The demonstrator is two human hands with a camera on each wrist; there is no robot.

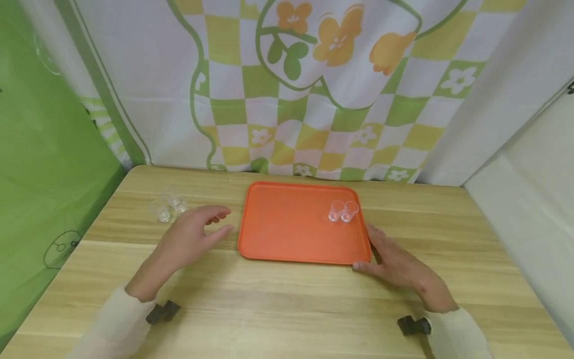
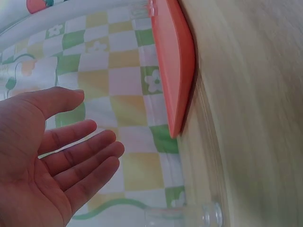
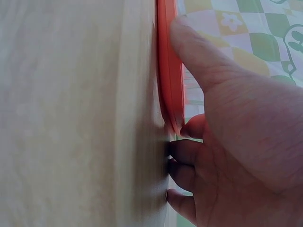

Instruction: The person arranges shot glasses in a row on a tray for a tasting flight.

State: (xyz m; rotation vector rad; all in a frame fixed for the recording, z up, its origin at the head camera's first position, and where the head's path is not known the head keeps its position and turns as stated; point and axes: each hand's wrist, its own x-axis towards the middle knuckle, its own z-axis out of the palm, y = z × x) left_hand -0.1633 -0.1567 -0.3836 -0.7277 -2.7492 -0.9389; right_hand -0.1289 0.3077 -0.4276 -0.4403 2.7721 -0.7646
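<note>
Behind the wooden table, a checked cloth with orange flowers is hung. On the wood, an orange tray is laid flat. Two small clear cups are stood side by side on it, near its right edge. More clear cups are grouped on the table at the left, though how many is hard to tell, as they can be seen through. Between them and the tray, the left hand is held up, its thumb and fingers loose and apart. The tray's near right corner is touched by the right hand, thumb at the near edge, fingers along the right side, spread apart around the corner.
</note>
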